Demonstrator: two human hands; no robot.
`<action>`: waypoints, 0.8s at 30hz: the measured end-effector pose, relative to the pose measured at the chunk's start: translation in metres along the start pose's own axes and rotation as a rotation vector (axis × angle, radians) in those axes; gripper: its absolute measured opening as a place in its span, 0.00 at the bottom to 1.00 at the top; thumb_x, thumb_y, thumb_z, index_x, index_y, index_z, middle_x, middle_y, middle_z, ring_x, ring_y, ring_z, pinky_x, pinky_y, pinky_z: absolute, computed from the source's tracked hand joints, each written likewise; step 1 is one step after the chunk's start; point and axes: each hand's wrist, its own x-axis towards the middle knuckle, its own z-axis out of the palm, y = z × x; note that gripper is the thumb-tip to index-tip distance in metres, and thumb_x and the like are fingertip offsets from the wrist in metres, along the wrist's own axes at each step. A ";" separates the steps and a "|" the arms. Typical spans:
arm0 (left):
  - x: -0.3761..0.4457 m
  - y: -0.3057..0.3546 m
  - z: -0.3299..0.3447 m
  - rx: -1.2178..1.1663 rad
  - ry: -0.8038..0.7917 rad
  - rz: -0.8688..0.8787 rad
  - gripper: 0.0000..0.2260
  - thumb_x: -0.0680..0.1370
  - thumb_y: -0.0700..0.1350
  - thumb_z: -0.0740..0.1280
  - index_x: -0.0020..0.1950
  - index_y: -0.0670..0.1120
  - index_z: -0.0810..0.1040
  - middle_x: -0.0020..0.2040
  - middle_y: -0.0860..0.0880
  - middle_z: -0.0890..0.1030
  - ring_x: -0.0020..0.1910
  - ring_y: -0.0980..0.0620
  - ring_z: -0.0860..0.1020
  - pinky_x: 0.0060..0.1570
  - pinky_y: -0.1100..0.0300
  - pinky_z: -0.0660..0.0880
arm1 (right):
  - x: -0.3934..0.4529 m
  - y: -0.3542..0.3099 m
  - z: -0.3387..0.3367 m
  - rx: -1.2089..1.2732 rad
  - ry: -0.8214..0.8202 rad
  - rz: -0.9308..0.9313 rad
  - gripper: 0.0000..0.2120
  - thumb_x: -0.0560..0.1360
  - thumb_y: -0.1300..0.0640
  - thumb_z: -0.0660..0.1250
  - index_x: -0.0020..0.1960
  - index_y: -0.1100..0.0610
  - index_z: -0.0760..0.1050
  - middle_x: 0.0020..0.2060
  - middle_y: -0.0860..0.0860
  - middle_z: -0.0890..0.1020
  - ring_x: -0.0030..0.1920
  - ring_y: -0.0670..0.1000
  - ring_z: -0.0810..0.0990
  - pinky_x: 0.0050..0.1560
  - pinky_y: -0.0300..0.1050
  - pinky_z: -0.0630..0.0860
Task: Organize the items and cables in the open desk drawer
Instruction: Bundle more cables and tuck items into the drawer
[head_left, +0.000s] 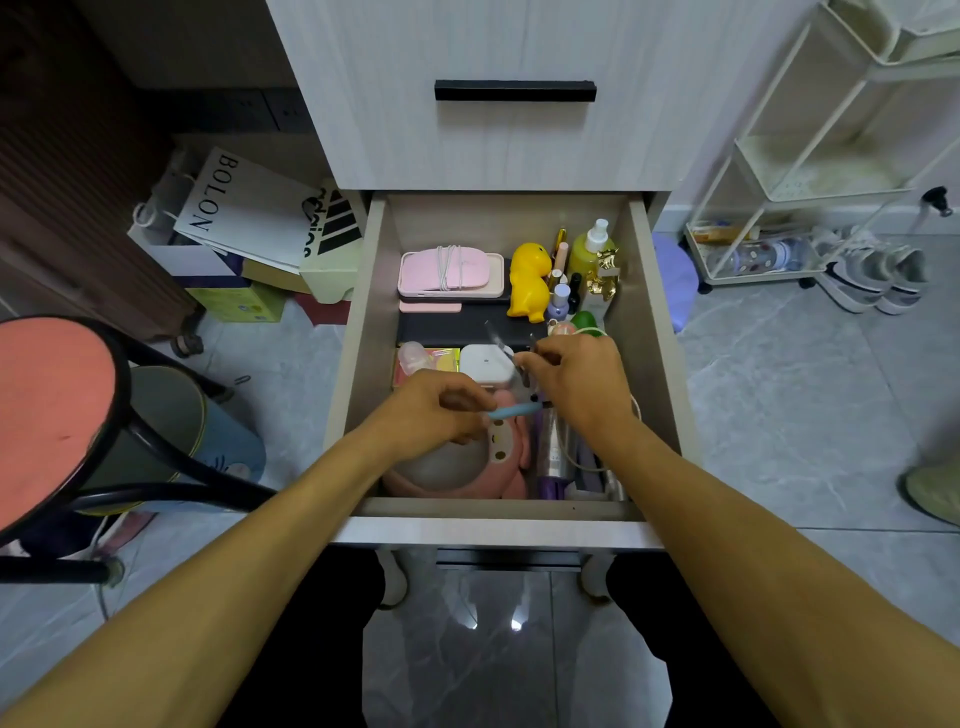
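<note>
Inside the drawer (363, 332), left hand (439, 408) pinches a blue pen (514, 411); right hand (576, 379) grips small tools (501, 345).

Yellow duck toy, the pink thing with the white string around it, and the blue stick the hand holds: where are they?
Yellow duck toy (529, 280): head view, on its body.
Pink case (451, 270): head view, on its lid beside the white cord.
Blue stick (514, 411): head view, on the shaft beyond the left hand (441, 408).

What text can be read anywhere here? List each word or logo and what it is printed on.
"BOLON": on the white paper bag left of the drawer.
"adidas", partly cut off, with the three-stripe logo: on the bag beside it.
Print on the green box and the silver tube in the drawer: too small to read.
</note>
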 end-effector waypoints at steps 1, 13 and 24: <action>0.002 0.000 -0.001 0.081 -0.014 -0.006 0.04 0.75 0.39 0.72 0.49 0.46 0.84 0.45 0.50 0.85 0.44 0.53 0.83 0.48 0.59 0.80 | 0.001 0.000 0.001 0.043 0.021 0.012 0.13 0.75 0.50 0.71 0.39 0.59 0.83 0.28 0.53 0.79 0.28 0.51 0.73 0.32 0.46 0.74; 0.008 0.005 -0.003 0.601 0.131 0.130 0.12 0.79 0.42 0.67 0.62 0.48 0.80 0.57 0.49 0.81 0.45 0.58 0.76 0.51 0.66 0.72 | -0.003 -0.006 0.004 0.214 -0.134 0.012 0.09 0.75 0.56 0.71 0.42 0.61 0.84 0.32 0.55 0.82 0.30 0.49 0.77 0.33 0.41 0.72; -0.005 0.004 -0.018 0.903 0.197 0.031 0.09 0.77 0.42 0.64 0.53 0.47 0.83 0.48 0.46 0.82 0.51 0.44 0.80 0.51 0.54 0.77 | 0.001 -0.027 0.018 -0.107 -0.402 -0.143 0.11 0.76 0.52 0.68 0.51 0.59 0.81 0.46 0.56 0.82 0.49 0.56 0.79 0.47 0.50 0.75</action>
